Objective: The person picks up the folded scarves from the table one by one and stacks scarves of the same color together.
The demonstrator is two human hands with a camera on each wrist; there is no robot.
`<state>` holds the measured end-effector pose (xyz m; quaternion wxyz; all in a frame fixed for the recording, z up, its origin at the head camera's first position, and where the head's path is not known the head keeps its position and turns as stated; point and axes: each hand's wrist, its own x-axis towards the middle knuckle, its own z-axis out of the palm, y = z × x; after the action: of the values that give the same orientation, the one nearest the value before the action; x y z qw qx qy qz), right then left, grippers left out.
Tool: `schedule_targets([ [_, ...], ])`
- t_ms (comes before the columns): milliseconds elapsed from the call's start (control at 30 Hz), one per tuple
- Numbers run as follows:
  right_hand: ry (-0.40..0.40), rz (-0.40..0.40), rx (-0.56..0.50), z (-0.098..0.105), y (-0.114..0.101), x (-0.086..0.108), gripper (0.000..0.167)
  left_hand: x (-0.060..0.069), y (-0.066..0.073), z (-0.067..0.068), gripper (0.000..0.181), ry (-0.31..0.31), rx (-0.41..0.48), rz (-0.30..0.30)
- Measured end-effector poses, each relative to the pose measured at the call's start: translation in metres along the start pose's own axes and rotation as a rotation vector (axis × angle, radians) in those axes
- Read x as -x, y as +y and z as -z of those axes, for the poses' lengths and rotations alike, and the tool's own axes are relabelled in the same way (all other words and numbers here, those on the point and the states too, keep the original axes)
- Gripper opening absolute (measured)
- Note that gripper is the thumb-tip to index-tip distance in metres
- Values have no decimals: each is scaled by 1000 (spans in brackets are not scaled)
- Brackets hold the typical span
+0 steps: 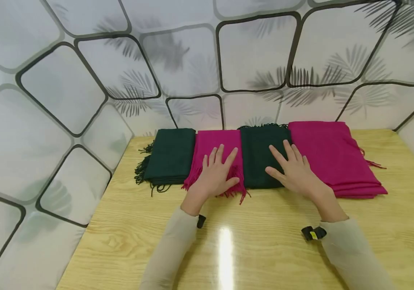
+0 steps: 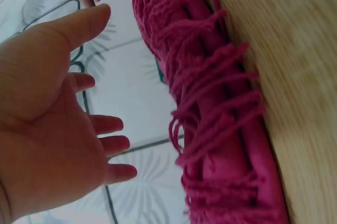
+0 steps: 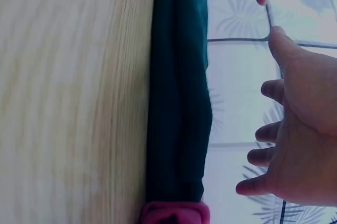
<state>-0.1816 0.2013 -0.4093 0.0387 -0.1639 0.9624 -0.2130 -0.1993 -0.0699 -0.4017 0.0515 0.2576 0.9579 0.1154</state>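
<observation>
Four is avoided here: several folded scarves lie side by side in the head view. From the left come a dark green scarf (image 1: 172,155), a magenta fringed scarf (image 1: 207,141), another dark green scarf (image 1: 257,153) and a larger magenta scarf (image 1: 330,157). My left hand (image 1: 215,173) hovers above the fringed magenta scarf, fingers spread. My right hand (image 1: 295,171) is over the second green scarf, near the larger magenta one, its fingers also spread. Both wrist views show a gap between palm and cloth; neither hand holds anything.
The scarves lie on a light wood-grain table (image 1: 120,241) against its back edge. Behind and to the left stands a wall (image 1: 188,60) with dark-outlined shapes and leaf prints. Black bands are at both wrists.
</observation>
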Motion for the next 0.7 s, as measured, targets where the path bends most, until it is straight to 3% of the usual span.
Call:
schedule_targets([
  [133,15,9,-24,2,7,-7,78,-16,7,0,87,1,119,-32],
  [300,10,-10,-135,-2,20,-20,77,-40,22,-5,76,-3,457,-78],
  [400,9,-24,-192,-3,28,-27,77,-57,32,-10,70,9,605,-61],
  [567,15,-63,-233,-7,37,-38,78,-79,46,-18,64,38,657,45],
  [700,-9,-108,-256,-10,42,-45,80,-91,51,-25,64,20,595,114],
])
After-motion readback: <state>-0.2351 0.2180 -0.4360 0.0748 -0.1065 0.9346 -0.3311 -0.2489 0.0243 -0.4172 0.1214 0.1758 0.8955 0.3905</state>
